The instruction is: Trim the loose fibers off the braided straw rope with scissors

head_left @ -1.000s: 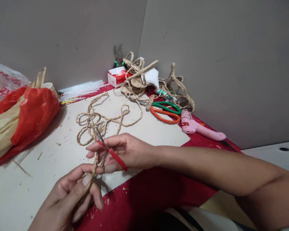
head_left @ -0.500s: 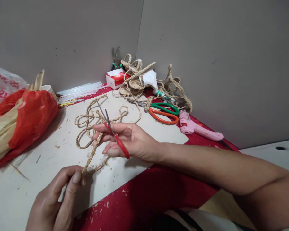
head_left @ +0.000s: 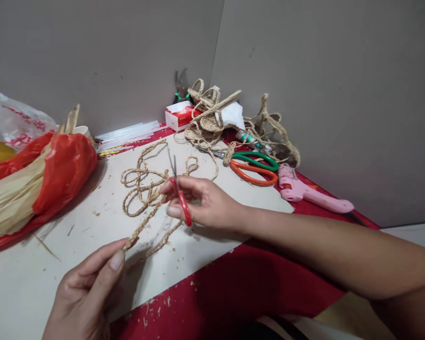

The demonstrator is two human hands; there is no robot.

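Observation:
A braided straw cord [head_left: 147, 222] stretches between my hands, and more of it lies in loops on the white board. Near the board's front, my left hand [head_left: 92, 278] pinches one stretch of the cord between thumb and forefinger. My right hand [head_left: 205, 203] has its fingers through the handles of small red-handled scissors [head_left: 182, 200]. Their slim blades point up and away from me, slightly apart. The right fingertips also touch the cord; how firmly they grip it I cannot tell.
A red plastic bag [head_left: 69, 165] of pale husk strips lies at the left. Toward the back are clear glue sticks [head_left: 131, 133], a red-and-white box [head_left: 179, 117] and heaped braided cord [head_left: 208, 123]. Large scissors [head_left: 255, 177] and a pink glue gun [head_left: 311, 193] lie at the right.
My right hand has turned, bringing the small scissors more upright, and its fingertips now meet the cord. The stretch between my hands is straighter. The whole view has shifted slightly.

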